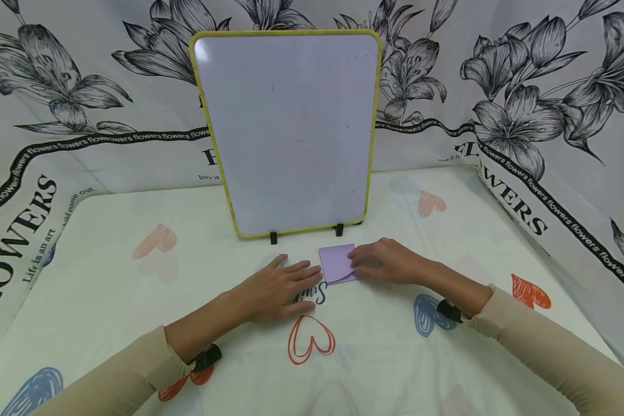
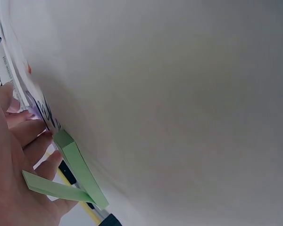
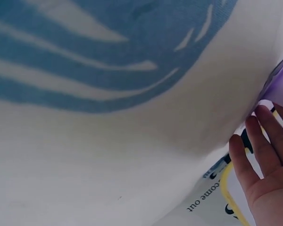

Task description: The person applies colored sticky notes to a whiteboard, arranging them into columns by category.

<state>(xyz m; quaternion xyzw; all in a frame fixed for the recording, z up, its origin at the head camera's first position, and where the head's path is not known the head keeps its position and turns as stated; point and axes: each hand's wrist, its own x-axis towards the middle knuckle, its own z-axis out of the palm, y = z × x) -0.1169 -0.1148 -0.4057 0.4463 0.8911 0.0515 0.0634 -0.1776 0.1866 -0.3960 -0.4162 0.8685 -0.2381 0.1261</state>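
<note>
A small purple sticky note pad point(image 1: 335, 260) lies on the cloth, its top sheet bowed up at the lower right corner. My right hand point(image 1: 390, 260) pinches that sheet at its right edge between thumb and forefinger; the other fingers stretch out beside it in the right wrist view. Left of the pad, my left hand point(image 1: 275, 289) is spread palm down, fingertips close to the pad's left edge. Beneath its palm, the left wrist view has a green sticky note pad point(image 2: 80, 169) with one strip angled away from the block. In the head view the hand hides this green pad.
A yellow-framed whiteboard point(image 1: 291, 133) stands on small black feet point(image 1: 273, 237) just behind the purple pad. The white tablecloth point(image 1: 229, 370) is printed with hearts and lettering. A flower-patterned cloth point(image 1: 151, 162) hangs along the back and sides.
</note>
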